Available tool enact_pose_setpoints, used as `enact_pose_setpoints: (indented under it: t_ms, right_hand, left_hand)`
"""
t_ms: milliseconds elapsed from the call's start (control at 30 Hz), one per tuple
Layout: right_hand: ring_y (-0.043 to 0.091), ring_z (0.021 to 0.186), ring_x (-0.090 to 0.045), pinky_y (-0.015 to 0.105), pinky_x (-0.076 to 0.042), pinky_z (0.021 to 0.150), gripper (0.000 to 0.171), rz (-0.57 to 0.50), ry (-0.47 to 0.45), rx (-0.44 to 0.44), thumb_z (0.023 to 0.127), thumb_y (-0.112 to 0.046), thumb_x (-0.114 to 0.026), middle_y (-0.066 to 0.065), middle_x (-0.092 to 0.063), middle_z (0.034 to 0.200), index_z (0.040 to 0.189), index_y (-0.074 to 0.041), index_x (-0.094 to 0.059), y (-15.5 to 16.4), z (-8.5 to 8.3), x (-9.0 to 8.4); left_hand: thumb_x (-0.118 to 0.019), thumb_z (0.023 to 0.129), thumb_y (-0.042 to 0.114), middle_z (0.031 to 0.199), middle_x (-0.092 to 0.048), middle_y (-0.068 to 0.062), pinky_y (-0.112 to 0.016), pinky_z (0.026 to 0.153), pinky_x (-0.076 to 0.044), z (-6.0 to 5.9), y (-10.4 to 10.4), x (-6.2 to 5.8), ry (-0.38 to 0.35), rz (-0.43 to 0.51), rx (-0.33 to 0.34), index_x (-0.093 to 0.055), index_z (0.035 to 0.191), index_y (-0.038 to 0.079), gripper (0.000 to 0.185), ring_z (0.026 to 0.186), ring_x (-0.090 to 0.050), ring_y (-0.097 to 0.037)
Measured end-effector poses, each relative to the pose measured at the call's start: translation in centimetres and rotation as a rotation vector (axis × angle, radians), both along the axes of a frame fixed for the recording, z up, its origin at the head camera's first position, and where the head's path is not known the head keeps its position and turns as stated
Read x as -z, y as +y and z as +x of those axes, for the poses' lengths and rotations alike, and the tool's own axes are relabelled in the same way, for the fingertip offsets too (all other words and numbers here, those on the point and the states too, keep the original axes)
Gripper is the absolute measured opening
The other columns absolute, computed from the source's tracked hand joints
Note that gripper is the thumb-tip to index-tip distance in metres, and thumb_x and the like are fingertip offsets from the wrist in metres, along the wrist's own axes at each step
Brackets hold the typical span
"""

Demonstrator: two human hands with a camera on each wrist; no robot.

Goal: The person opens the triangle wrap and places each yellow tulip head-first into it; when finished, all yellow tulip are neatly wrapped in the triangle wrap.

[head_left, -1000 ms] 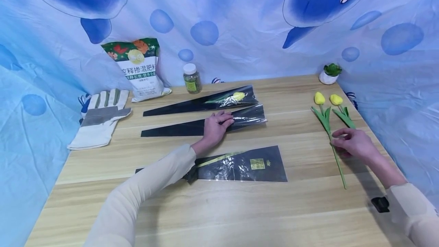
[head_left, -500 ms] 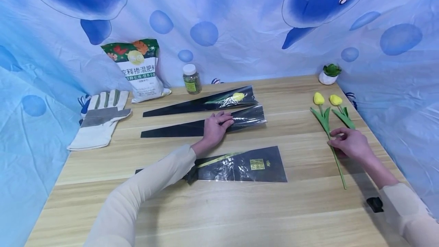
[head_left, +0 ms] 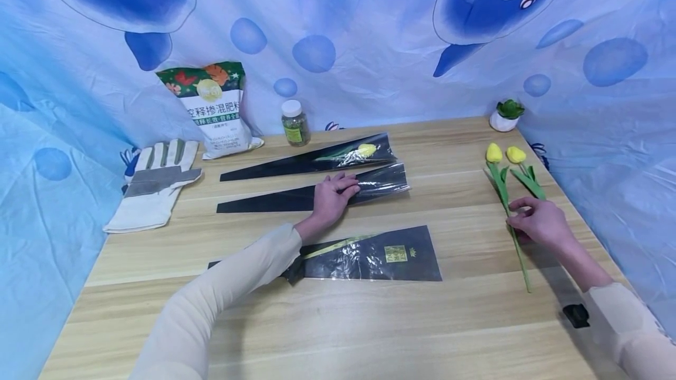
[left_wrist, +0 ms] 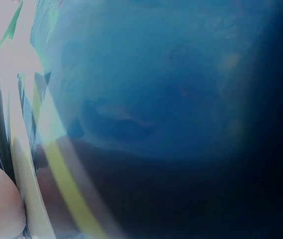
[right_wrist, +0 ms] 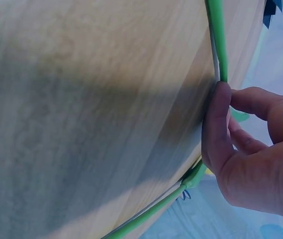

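Observation:
My left hand lies flat with straight fingers on the middle black plastic flower sleeve, near its clear wide end. My right hand pinches the green stem of a yellow tulip lying on the table at the right. In the right wrist view the thumb presses the stem against the curled fingers. The left wrist view is blurred and shows only the sleeve up close.
A second yellow tulip lies beside the first. A far sleeve holds a tulip, and a near sleeve lies by my left forearm. A work glove, fertiliser bag, jar and small potted plant line the wooden table.
My right hand has closed its fingers on the tulip stem, and the tulip has shifted a little. My left hand has stayed on the middle sleeve.

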State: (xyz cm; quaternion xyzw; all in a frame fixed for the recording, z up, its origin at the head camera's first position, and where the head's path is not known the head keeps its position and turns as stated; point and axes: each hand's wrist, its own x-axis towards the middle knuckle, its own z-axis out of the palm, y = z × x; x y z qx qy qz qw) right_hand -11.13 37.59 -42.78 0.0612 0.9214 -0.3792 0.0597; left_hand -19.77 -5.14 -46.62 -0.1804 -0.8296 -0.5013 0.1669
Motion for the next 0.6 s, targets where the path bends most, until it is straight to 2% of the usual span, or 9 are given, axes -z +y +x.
enact_pose_setpoints:
  t_ms: [233, 367, 600]
  right_hand:
    - [0.022, 0.059, -0.068, 0.034, -0.058, 0.054, 0.042, -0.090, -0.023, -0.003, 0.090, -0.006, -0.068, 0.013, -0.069, 0.082, 0.123, 0.015, -0.052, -0.3, 0.2, -0.5]
    - [0.016, 0.062, -0.068, 0.035, -0.059, 0.057, 0.043, -0.170, -0.009, -0.012, 0.093, -0.002, -0.065, 0.014, -0.067, 0.085, 0.126, 0.018, -0.049, -0.7, 0.2, -0.9]
    - [0.008, 0.070, -0.066, 0.033, -0.060, 0.062, 0.043, -0.344, 0.016, 0.001, 0.096, 0.003, -0.060, 0.000, -0.064, 0.086, 0.130, 0.022, -0.042, -1.2, 0.1, -1.6]
  left_hand:
    - [-0.081, 0.082, 0.003, 0.108, -0.072, -0.016, -0.059, 0.111, -0.030, 0.0, 0.0, 0.0, -0.002, -0.003, 0.001, -0.078, 0.096, -0.002, 0.015, 0.118, -0.060, -0.042]
    - [-0.081, 0.082, 0.003, 0.108, -0.072, -0.016, -0.060, 0.111, -0.030, 0.0, -0.1, 0.0, 0.003, -0.005, 0.003, -0.078, 0.096, -0.003, 0.015, 0.118, -0.060, -0.042]
    - [-0.081, 0.083, 0.003, 0.108, -0.072, -0.016, -0.059, 0.112, -0.030, 0.0, -0.1, 0.0, -0.006, -0.011, -0.003, -0.078, 0.097, -0.002, 0.016, 0.118, -0.060, -0.041]
